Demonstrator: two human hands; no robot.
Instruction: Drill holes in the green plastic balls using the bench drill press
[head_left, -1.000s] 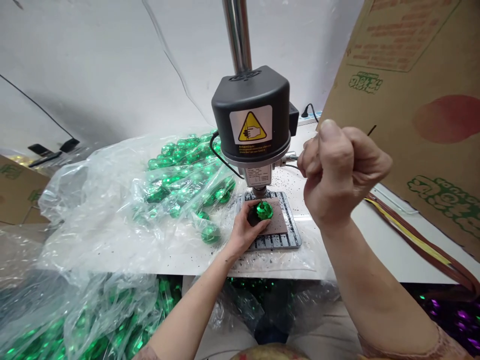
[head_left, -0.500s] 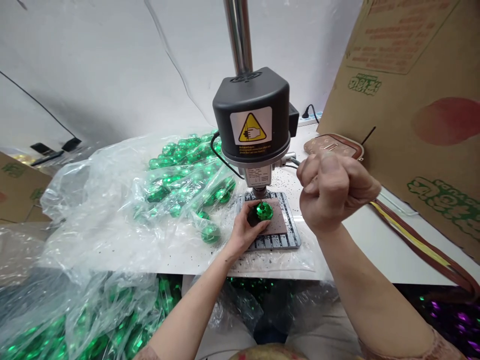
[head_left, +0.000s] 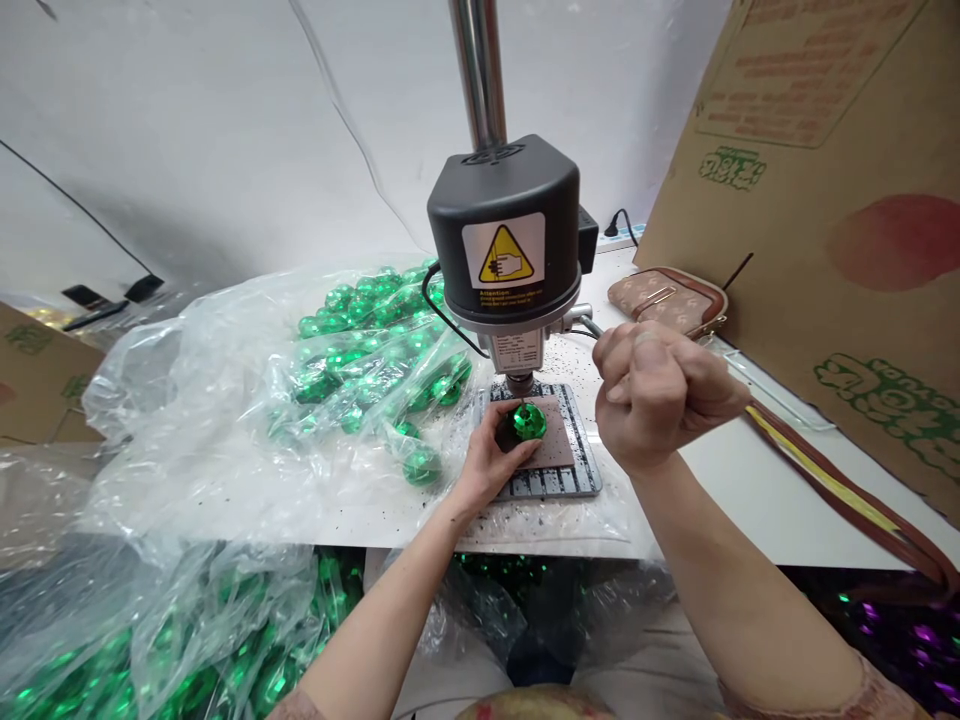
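Note:
My left hand [head_left: 489, 458] pinches a shiny green faceted ball [head_left: 529, 422] between thumb and fingers. The ball rests on a pinkish board [head_left: 559, 452] over the slotted metal base [head_left: 586, 484] of a small bench drill press [head_left: 504, 230]. Directly above it is the chuck [head_left: 519, 382]; whether the bit has entered the ball is too small to tell. At the right of the machine, my right hand [head_left: 664, 395] is closed in a fist around the end of the feed lever [head_left: 591, 325], hiding its grip.
Many green balls [head_left: 360, 310] lie under clear plastic [head_left: 187, 360] on the table's left. A patterned pouch [head_left: 664, 300] and a large cardboard box [head_left: 817, 220] stand right. Dark shavings surround the base. Bagged green pieces [head_left: 172, 650] hang below the table edge.
My right hand has lowered slightly, still around the lever. My left hand and the green ball stay in almost the same place.

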